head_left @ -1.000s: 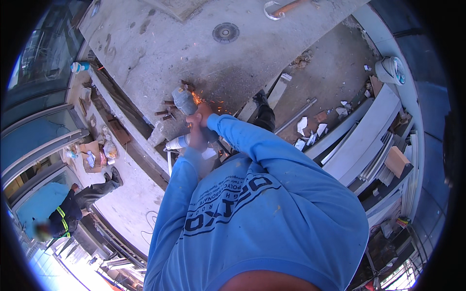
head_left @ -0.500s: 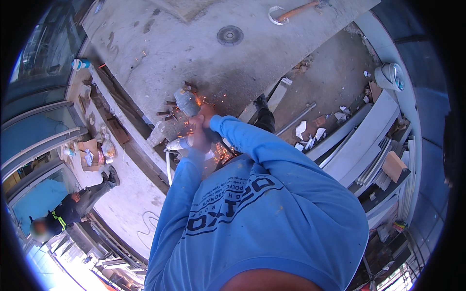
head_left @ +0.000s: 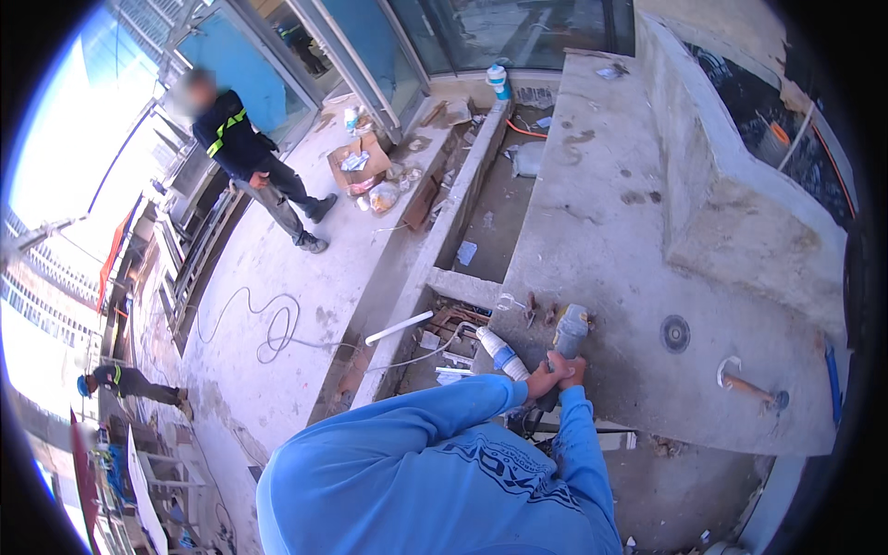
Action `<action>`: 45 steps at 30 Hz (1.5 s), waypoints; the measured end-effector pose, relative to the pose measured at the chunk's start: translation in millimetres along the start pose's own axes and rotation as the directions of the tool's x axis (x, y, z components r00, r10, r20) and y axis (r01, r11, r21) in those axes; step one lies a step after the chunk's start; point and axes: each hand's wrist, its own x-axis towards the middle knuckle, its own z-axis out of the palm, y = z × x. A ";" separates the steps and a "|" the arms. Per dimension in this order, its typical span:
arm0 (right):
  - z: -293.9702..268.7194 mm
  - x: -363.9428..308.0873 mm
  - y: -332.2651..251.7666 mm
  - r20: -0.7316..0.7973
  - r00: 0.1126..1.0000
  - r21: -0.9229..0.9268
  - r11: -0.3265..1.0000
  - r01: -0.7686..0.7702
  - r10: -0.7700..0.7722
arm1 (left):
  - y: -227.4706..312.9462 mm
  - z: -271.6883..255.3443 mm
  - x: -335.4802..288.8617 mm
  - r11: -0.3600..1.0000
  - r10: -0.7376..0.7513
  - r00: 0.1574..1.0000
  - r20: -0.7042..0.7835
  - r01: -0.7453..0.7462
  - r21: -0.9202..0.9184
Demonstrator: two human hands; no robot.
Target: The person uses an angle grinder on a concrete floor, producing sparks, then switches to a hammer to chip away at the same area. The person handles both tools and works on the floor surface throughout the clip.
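Observation:
My left hand (head_left: 541, 378) and my right hand (head_left: 570, 369) are side by side, both closed around the rear of a grey power tool with a yellowish end, which looks like an angle grinder (head_left: 573, 331). Its head rests on or just above the concrete slab (head_left: 610, 268); the contact is hidden. No sparks show. Short rusty metal pieces (head_left: 531, 309) stick up beside the tool's head. Left of my hands, a white and blue bottle-shaped container (head_left: 500, 353) lies at the edge of a debris-filled trench.
A round dark disc (head_left: 675, 334) and a hammer (head_left: 747, 387) lie right of the tool. A white pipe (head_left: 399, 328) crosses the trench wall; a loose cord (head_left: 273, 324) curls on the floor. One person (head_left: 231, 139) stands at left, another (head_left: 139, 382) farther off.
The view has swung left, bringing a standing person and the outdoors into sight. Orange sparks around the tool are gone. Both hands still hold the tool.

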 end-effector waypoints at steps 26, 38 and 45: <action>-66.7 -29.7 -106.4 -0.058 0.988 0.098 0.984 0.150 -0.145 | 113.2 51.7 -120.9 0.899 0.421 0.902 0.098 -0.429 0.091; -73.8 -56.0 -114.6 -0.073 0.995 0.156 0.985 0.079 -0.068 | 84.6 69.2 -99.7 0.883 0.451 0.881 0.144 -0.464 0.070; -56.9 -50.9 -123.0 -0.045 0.999 0.059 0.998 0.022 -0.019 | 86.6 54.2 -105.1 0.878 0.475 0.875 0.089 -0.478 0.014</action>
